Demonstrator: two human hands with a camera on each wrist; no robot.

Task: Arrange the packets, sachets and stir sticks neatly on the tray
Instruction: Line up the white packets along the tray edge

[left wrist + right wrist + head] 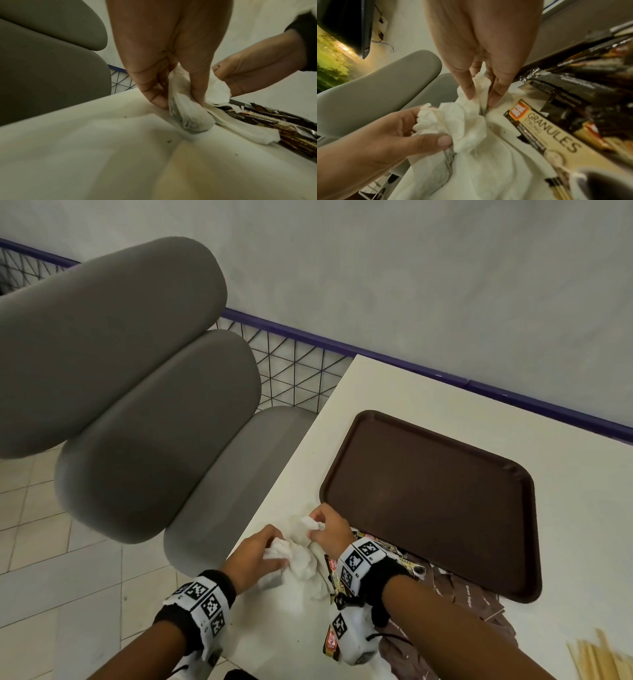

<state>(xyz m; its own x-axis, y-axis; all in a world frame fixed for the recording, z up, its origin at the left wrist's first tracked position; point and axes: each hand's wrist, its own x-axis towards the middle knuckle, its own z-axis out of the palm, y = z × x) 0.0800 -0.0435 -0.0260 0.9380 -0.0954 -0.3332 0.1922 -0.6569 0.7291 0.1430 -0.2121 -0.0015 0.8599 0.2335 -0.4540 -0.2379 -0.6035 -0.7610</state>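
Note:
A brown tray lies on the white table, and nothing lies on it. In front of it sits a crumpled heap of white paper sachets. My left hand pinches one end of the heap, where dark grains show through the thin paper. My right hand pinches the other end between thumb and fingers. Black and gold granule sachets lie under my right wrist. Brown packets are spread by the tray's near edge. Wooden stir sticks lie at the bottom right.
A grey padded bench stands left of the table, close to its left edge. A wire grid with a purple rail runs along the wall behind. Tiled floor shows at the lower left.

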